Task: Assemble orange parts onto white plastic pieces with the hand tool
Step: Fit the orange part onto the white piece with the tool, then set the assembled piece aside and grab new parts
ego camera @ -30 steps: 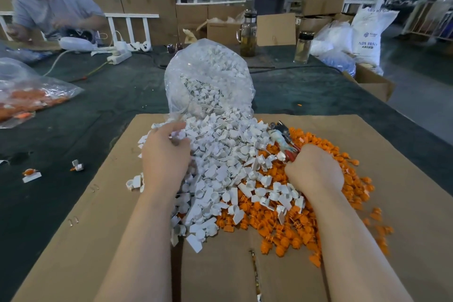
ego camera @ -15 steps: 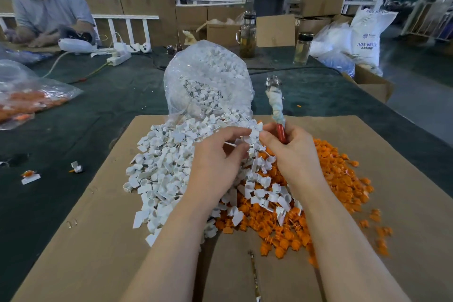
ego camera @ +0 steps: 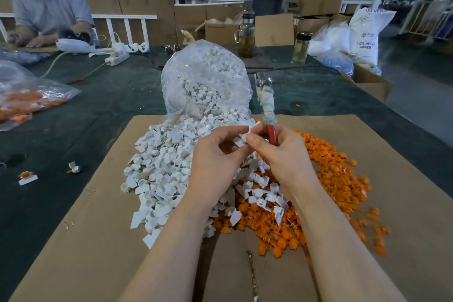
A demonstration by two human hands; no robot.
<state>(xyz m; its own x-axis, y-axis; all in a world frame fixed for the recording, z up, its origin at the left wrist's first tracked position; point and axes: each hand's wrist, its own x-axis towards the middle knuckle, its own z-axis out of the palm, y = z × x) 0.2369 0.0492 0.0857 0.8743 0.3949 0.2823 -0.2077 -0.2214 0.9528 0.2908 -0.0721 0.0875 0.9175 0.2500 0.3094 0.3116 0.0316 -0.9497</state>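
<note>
A heap of white plastic pieces (ego camera: 161, 174) spills from a clear bag (ego camera: 206, 81) onto a cardboard sheet (ego camera: 98, 240). Beside it on the right lies a heap of orange parts (ego camera: 333, 174). My left hand (ego camera: 215, 157) pinches one white piece (ego camera: 245, 133) between thumb and fingers, raised above the heaps. My right hand (ego camera: 282, 154) touches that same piece with its fingertips and grips the hand tool (ego camera: 266, 103), which stands upright with a red handle, cloth wrapping and a metal head.
Two assembled pieces (ego camera: 28, 178) lie on the dark table at left, near a bag of orange parts (ego camera: 27, 98). Another person (ego camera: 49, 7) works at the far left. Two bottles (ego camera: 246, 37), boxes and white sacks (ego camera: 362, 37) stand at the back.
Both hands rose from the heaps and met in the middle. My left hand picked up a white piece; my right hand lifted the tool upright and brought its fingers to the piece.
</note>
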